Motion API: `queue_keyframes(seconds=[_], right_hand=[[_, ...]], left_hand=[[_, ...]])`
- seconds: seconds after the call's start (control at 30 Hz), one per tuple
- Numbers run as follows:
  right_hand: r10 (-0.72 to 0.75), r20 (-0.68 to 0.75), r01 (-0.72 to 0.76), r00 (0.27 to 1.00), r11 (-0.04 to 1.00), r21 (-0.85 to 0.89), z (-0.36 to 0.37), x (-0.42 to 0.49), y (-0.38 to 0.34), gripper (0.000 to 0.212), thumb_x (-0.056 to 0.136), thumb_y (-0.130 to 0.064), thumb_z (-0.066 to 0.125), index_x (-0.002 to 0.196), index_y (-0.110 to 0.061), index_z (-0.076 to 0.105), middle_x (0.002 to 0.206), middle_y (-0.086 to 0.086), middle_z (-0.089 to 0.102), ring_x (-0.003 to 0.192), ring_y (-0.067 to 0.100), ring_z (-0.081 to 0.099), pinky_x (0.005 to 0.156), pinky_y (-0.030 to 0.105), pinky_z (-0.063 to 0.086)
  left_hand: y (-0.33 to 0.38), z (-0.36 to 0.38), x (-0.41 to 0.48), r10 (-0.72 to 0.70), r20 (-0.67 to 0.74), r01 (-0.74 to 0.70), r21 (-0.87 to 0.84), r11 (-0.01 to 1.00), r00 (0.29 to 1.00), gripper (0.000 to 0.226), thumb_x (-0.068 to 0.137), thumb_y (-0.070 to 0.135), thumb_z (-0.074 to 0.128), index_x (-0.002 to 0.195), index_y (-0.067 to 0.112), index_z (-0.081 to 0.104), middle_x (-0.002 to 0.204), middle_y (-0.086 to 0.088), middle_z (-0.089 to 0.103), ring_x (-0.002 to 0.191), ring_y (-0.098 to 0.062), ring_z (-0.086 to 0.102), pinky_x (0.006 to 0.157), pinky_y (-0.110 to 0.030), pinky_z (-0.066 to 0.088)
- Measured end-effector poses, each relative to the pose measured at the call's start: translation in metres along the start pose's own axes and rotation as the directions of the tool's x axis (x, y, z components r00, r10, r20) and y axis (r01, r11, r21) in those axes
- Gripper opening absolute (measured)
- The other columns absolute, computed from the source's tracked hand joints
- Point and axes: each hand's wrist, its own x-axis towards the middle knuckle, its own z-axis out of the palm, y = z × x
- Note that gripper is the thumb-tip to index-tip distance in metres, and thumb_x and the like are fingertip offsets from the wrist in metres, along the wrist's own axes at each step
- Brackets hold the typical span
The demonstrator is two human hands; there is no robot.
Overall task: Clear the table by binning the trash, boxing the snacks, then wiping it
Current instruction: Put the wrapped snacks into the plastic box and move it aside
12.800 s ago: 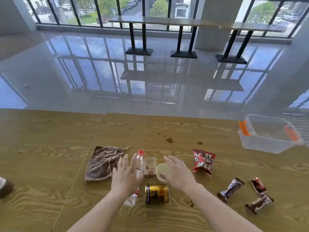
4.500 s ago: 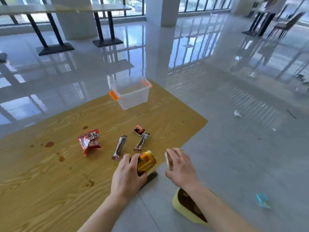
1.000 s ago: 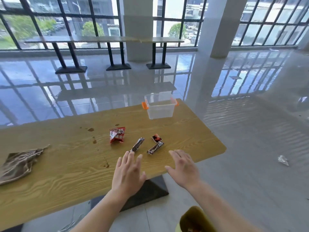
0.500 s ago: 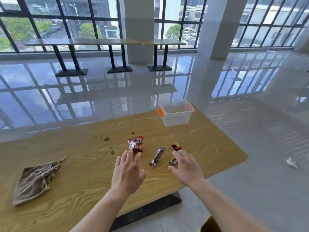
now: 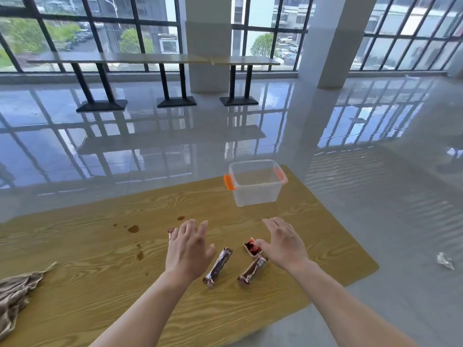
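Observation:
My left hand (image 5: 188, 249) hovers open over the red snack bag (image 5: 170, 231), hiding all but its left edge. My right hand (image 5: 284, 242) is open too, its thumb beside a small red packet (image 5: 251, 247). Between the hands lies a brown snack bar (image 5: 218, 266); a second brown bar (image 5: 251, 269) lies below the red packet. A clear plastic box (image 5: 255, 182) with orange latches stands empty at the table's far right. A brown cloth (image 5: 15, 294) lies crumpled at the left edge. Brown spill stains (image 5: 133, 229) mark the wooden table (image 5: 100, 284).
The table's right edge runs diagonally close to my right hand. A crumpled wrapper (image 5: 444, 260) lies on the glossy floor to the right. Long tables (image 5: 120, 58) on black pedestals stand by the windows, with a white pillar (image 5: 333, 41) on the right.
Both hands have moved forward over the snacks: the left now covers the red bag, the right sits by the red packet. The view has shifted closer to the table.

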Motion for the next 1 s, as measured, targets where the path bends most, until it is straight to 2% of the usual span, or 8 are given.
queue_keyframes(seconds=[0.13, 0.23, 0.37, 0.47, 0.63, 0.77, 0.9, 1.0], right_hand=[[-0.008, -0.025, 0.008, 1.0, 1.0, 0.006, -0.018, 0.074, 0.035, 0.058, 0.092, -0.044, 0.064, 0.141, -0.019, 0.047, 0.142, 0.004, 0.051, 0.129, 0.027, 0.049, 0.106, 0.039, 0.041], [0.011, -0.025, -0.011, 1.0, 1.0, 0.006, -0.03, 0.129, 0.058, 0.054, 0.093, -0.041, 0.063, 0.139, -0.016, 0.049, 0.14, 0.007, 0.053, 0.125, 0.03, 0.051, 0.102, 0.041, 0.044], [0.018, -0.007, -0.017, 1.0, 0.996, 0.084, -0.039, 0.189, 0.081, 0.072, 0.091, -0.026, 0.062, 0.155, -0.025, 0.028, 0.155, 0.004, 0.04, 0.125, 0.036, 0.049, 0.102, 0.045, 0.042], [0.041, 0.007, -0.042, 0.999, 0.994, 0.105, -0.041, 0.226, 0.095, 0.08, 0.094, -0.025, 0.06, 0.159, -0.033, 0.013, 0.149, 0.007, 0.045, 0.129, 0.035, 0.046, 0.105, 0.043, 0.038], [0.113, 0.026, -0.115, 0.993, 0.986, 0.124, -0.032, 0.272, 0.113, 0.055, 0.096, -0.027, 0.057, 0.149, -0.018, 0.04, 0.137, 0.014, 0.054, 0.123, 0.035, 0.05, 0.1, 0.042, 0.042], [0.128, 0.042, -0.133, 0.991, 0.98, 0.147, -0.02, 0.29, 0.119, 0.056, 0.097, -0.028, 0.057, 0.15, -0.02, 0.039, 0.135, 0.014, 0.056, 0.123, 0.034, 0.051, 0.1, 0.044, 0.043], [0.119, 0.072, -0.128, 0.99, 0.982, 0.136, -0.011, 0.297, 0.122, 0.067, 0.099, -0.027, 0.054, 0.157, -0.029, 0.022, 0.138, 0.015, 0.055, 0.125, 0.035, 0.051, 0.101, 0.045, 0.044], [0.105, 0.029, -0.108, 0.994, 0.987, 0.116, -0.007, 0.301, 0.122, 0.072, 0.097, -0.018, 0.056, 0.158, -0.031, 0.02, 0.13, 0.015, 0.059, 0.12, 0.034, 0.054, 0.092, 0.04, 0.045]], left_hand=[[0.032, 0.014, 0.06, -0.134, 0.04, 0.139, -0.196, 0.971, 0.99, 0.064, 0.09, 0.048, 0.056, 0.146, 0.023, 0.04, 0.141, -0.006, 0.049, 0.126, -0.026, 0.049, 0.1, -0.04, 0.045], [0.046, 0.025, 0.102, -0.23, 0.081, 0.244, -0.285, 0.927, 0.97, 0.064, 0.092, 0.05, 0.055, 0.148, 0.024, 0.037, 0.144, -0.006, 0.046, 0.127, -0.025, 0.049, 0.097, -0.039, 0.046], [0.058, 0.037, 0.148, -0.29, 0.114, 0.311, -0.296, 0.903, 0.95, 0.062, 0.094, 0.05, 0.053, 0.148, 0.023, 0.037, 0.145, -0.006, 0.044, 0.129, -0.024, 0.048, 0.098, -0.039, 0.045], [0.066, 0.043, 0.182, -0.33, 0.157, 0.364, -0.318, 0.875, 0.931, 0.062, 0.094, 0.05, 0.052, 0.147, 0.022, 0.037, 0.146, -0.006, 0.043, 0.13, -0.025, 0.047, 0.1, -0.04, 0.044], [0.072, 0.056, 0.233, -0.341, 0.217, 0.401, -0.378, 0.835, 0.915, 0.062, 0.093, 0.05, 0.051, 0.148, 0.022, 0.038, 0.146, -0.009, 0.044, 0.13, -0.027, 0.047, 0.097, -0.038, 0.04], [0.071, 0.065, 0.265, -0.383, 0.28, 0.471, -0.422, 0.775, 0.88, 0.064, 0.094, 0.045, 0.052, 0.149, 0.018, 0.036, 0.147, -0.012, 0.046, 0.132, -0.03, 0.045, 0.098, -0.039, 0.037], [0.068, 0.075, 0.28, -0.388, 0.307, 0.491, -0.446, 0.748, 0.869, 0.048, 0.093, 0.04, 0.054, 0.136, 0.019, 0.05, 0.124, -0.006, 0.061, 0.108, -0.025, 0.057, 0.082, -0.033, 0.039], [0.07, 0.08, 0.286, -0.398, 0.335, 0.52, -0.5, 0.693, 0.854, 0.03, 0.095, 0.036, 0.056, 0.118, 0.019, 0.06, 0.109, 0.003, 0.066, 0.087, -0.017, 0.059, 0.073, -0.035, 0.045]])
